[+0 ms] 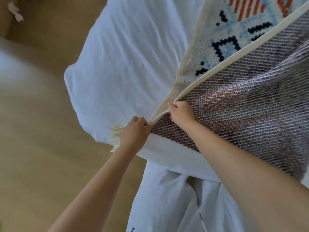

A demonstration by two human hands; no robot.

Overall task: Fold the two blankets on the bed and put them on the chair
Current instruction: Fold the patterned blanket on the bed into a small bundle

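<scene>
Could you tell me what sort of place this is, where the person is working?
Probably a bedroom in a home: a bed covered with a wrinkled white sheet, a woven patterned blanket with a cream border and fringe on it, and a light wooden floor beside it.

A bed [127, 61] with a rumpled white sheet stands on a pale wood-toned floor [41, 148] in soft, even light; a small white scrap [15, 11] lies blurred at upper left.
</scene>
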